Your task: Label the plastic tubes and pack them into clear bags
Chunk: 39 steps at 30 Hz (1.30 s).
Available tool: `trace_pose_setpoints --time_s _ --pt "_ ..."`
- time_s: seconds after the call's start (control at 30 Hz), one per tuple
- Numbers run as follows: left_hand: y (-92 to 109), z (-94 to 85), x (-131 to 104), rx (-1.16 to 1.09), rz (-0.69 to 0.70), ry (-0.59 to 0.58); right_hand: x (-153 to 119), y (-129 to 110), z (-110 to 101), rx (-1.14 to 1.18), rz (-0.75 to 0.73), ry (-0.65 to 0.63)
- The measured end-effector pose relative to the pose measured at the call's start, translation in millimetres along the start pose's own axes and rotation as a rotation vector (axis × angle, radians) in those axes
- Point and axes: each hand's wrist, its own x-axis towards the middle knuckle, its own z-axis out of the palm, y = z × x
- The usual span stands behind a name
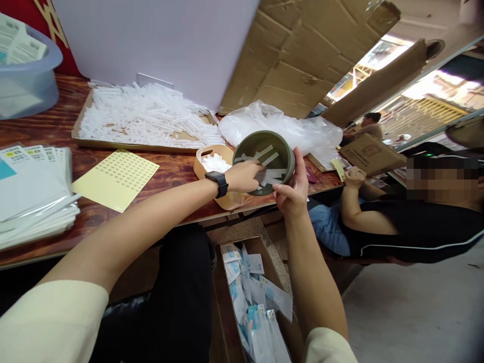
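Tilting toward you, the green bowl [264, 159] sat in your right hand [293, 194] — fingers curled around its lower rim, thumb up along the right edge, so its open mouth faced the camera just past the table's near edge. Your left hand [245, 176], with a black watch [217, 182] on the wrist, reached into the bowl; its fingertips were buried among the white plastic strips [266, 166] lying inside, and whether they pinched any strip you could not tell from this view.

Just behind your left wrist stood a tan basket [212, 154] with a handle slot, more white pieces piled in it, touching or nearly touching the bowl. Beyond it lay a flat cardboard tray [81, 133] heaped with clear and white tubes, and to its right a crumpled clear plastic bag [280, 126]. A yellow sticker sheet [115, 179] lay on the wooden table [53, 131] near your left forearm, with a stack of white printed sheets [32, 194] at the far left and a bluish tub [28, 75] in the upper corner.

Below the table, between your arms, an open cardboard box [253, 297] held packaged items in clear sleeves. On your right a seated person [397, 222] in dark clothes rested a hand [353, 177] at the table's end — well apart from your own hands.
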Motion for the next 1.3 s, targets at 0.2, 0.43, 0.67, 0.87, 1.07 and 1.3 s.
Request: trace_pose_setpoints --time_s 0.2,0.43,0.67,0.87,1.07,1.3 --pt "-1.6 0.7 -6.0 0.167 0.057 -0.166 -2.2 4.5 -3.1 -0.034 -0.011 -0.018" --pt "-2.9 2.0 -10.1 0.366 0.112 -0.230 -5.6 13.4 -10.4 -0.057 0.013 -0.047" --pt "-15.3 -21.8 -15.7 0.510 0.047 -0.209 -2.4 14.4 -12.2 -0.117 0.002 -0.078" --pt "-26.1 -37.8 -13.8 0.485 -0.098 -0.062 1.2 11.4 -13.8 -0.119 0.018 -0.052" --pt "-18.0 -17.1 0.4 0.037 -0.070 0.151 0.0 8.1 -8.1 -0.091 -0.005 -0.074" --pt "-11.3 -0.2 23.7 -0.761 -0.293 0.205 -1.6 8.2 0.0 -0.116 -0.036 -0.040"
